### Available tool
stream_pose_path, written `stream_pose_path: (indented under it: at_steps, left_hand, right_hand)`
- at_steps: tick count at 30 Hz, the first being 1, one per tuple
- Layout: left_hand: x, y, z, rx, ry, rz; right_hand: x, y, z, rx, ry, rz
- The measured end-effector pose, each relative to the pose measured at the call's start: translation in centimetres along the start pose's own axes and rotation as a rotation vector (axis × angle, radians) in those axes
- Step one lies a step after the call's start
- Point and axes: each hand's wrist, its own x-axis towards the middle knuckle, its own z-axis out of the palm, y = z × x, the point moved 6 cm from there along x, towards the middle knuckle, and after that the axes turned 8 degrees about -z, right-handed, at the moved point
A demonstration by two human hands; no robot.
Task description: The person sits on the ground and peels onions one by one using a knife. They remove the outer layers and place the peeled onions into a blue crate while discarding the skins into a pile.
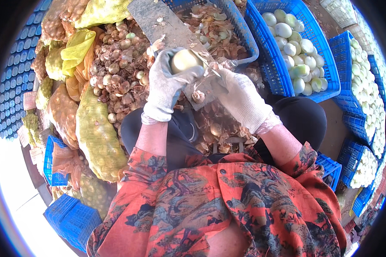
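My left hand point(167, 77), in a pale coated work glove, grips a pale, mostly peeled onion point(184, 61) above a worn board point(177, 29). Close to the onion's right side is my right hand point(238, 93), gloved too, its fingers closed around something thin, seemingly a small knife point(214, 69) whose handle is hidden. Strips of dry skin hang between the hands. On the board below them lies a small piece of papery onion skin point(198, 96). Beyond the board, a blue plastic crate point(252, 41) holds loose onion skins.
Unpeeled onions point(119, 70) and skins are heaped at the left, beside filled mesh sacks point(96, 135). A blue crate point(286, 77) of peeled onions stands at the upper right, with several more filled crates point(344, 70) farther right. Blue crates point(72, 221) sit at the lower left.
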Motion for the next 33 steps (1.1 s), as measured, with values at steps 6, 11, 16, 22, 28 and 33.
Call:
stream_pose_path:
  at_steps: [6,11,16,22,28,33]
  left_hand:
    - [-0.4,-0.1,0.2,-0.033,-0.054,-0.049]
    - [-1.1,2.2,2.4,-0.383,-0.228,-0.017]
    - [-0.8,1.9,2.9,-0.419,-0.283,-0.018]
    - [0.5,0.6,3.6,0.325,-0.178,0.163]
    - [0.6,-1.6,3.0,-0.133,-0.235,-0.119]
    - [1.0,-2.5,2.8,-0.582,-0.247,-0.244]
  right_hand:
    - [0.6,0.5,-0.1,-0.07,-0.026,0.044]
    - [2.1,5.8,1.7,0.06,0.059,0.01]
    - [0.3,3.1,0.8,1.337,0.1,0.463]
    - [1.6,3.3,-2.2,0.693,0.37,0.074]
    - [1.2,2.4,-3.2,0.599,0.343,0.0]
    - [-0.2,2.3,-3.0,0.383,0.21,0.121]
